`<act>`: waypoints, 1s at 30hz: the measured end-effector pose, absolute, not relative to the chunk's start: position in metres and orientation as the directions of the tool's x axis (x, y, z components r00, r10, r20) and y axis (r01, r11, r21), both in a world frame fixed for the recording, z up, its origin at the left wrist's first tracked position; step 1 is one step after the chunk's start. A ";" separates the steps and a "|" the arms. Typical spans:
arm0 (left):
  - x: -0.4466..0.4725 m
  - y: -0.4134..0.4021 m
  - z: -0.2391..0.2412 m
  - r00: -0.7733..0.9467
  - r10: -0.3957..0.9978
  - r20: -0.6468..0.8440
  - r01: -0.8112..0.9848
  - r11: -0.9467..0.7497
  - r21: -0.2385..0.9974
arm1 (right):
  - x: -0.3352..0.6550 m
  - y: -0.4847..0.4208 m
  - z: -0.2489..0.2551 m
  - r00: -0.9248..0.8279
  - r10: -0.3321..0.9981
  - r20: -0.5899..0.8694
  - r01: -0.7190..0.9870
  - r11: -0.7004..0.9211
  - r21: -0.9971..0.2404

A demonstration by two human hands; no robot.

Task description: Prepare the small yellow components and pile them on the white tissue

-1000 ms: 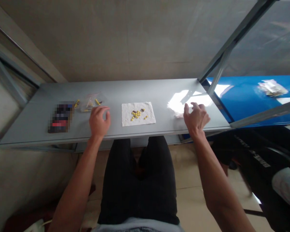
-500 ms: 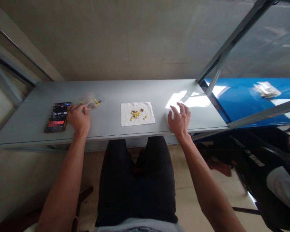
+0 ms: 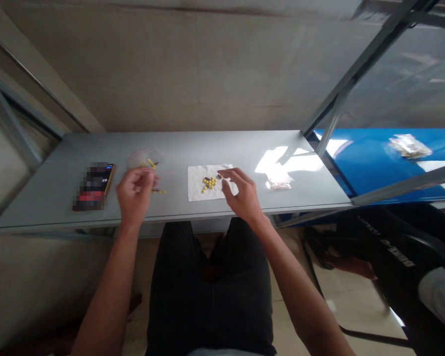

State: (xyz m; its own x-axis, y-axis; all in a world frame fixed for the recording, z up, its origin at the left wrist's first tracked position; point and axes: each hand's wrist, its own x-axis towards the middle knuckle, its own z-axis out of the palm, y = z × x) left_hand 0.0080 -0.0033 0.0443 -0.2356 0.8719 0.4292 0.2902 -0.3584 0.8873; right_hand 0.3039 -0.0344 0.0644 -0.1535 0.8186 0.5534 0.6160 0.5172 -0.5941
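Note:
A white napkin (image 3: pixel 196 190) lies on the grey table (image 3: pixel 207 143) with several small yellow and a few dark pieces (image 3: pixel 208 183) on it. My right hand (image 3: pixel 243 195) hovers over the napkin's right side, fingers curved and apart, with thumb and forefinger close to the pieces and nothing in them. My left hand (image 3: pixel 133 195) is raised left of the napkin, fingers closed on what looks like a small clear bag with yellow pieces (image 3: pixel 158 191) sticking out to the right. Another clear bag with yellow pieces (image 3: pixel 144 158) lies on the table behind it.
A phone (image 3: pixel 94 185) lies at the left. A small clear packet (image 3: pixel 278 182) sits in the sun patch at the right. Slanted metal posts (image 3: pixel 330 118) divide the table from a blue surface (image 3: pixel 371 158) with more packets (image 3: pixel 410 146). Another person in dark clothes (image 3: pixel 411 257) sits to the right.
My right hand moved left from the table's right part to the napkin. My left hand came back from the phone and bags toward the middle, now lifted with a small bag.

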 end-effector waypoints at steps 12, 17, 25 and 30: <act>0.060 0.005 0.039 0.267 0.958 0.104 0.277 -0.179 0.944 | 0.269 -0.009 0.069 -0.394 0.919 -0.010 0.347 0.138 -0.928; 0.065 -0.006 0.035 0.171 0.913 0.370 0.447 -0.407 0.797 | 0.267 -0.006 0.055 -0.435 0.897 -0.075 0.203 0.017 -0.979; 0.067 -0.051 0.043 0.134 0.861 0.491 0.653 -0.449 0.610 | 0.249 -0.010 0.049 -0.337 0.941 0.024 0.220 0.103 -0.970; 0.058 -0.047 0.048 0.179 0.910 0.373 0.552 -0.407 0.728 | 0.248 -0.012 0.050 -0.432 0.897 0.097 0.226 0.212 -0.951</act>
